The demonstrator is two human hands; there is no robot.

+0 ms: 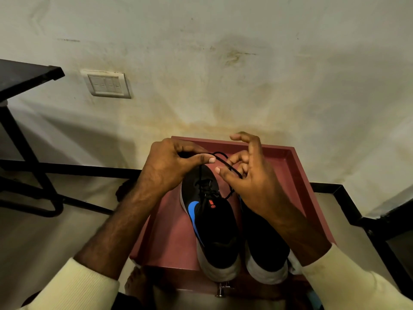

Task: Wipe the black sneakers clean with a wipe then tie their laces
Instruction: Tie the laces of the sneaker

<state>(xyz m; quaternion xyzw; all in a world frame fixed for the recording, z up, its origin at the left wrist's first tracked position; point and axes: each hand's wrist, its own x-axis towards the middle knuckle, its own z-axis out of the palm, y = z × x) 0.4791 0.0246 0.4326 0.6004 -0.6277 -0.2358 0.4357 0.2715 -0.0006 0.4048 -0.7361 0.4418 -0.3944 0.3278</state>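
Bottom corners of frame: cream sleeves, left sleeve [67,285] and right sleeve [348,278], both pushed up with forearms bare. Bottom centre-left a bare foot [134,285] on the floor, and just right of it a small metal latch [221,290] on the near edge of a maroon tray-top box [169,231]. Two black sneakers stand side by side in the tray, grey heels toward the camera and toes pointing away: the blue-swoosh sneaker [214,231] in frame centre, the second sneaker [263,242] touching it on the right, mostly hidden under the right forearm. Above the toe of the blue-swoosh sneaker both hands hold its black lace [230,166], raised in a loop between them. Left hand [169,162] has its fingers curled and pinches the lace under the thumb. Right hand [252,175] grips the lace with thumb and curled middle fingers, index finger lifted free. Behind, a stained off-white wall [245,74], a white switch plate [108,85] upper left, and a black table [22,74] at the far left edge.
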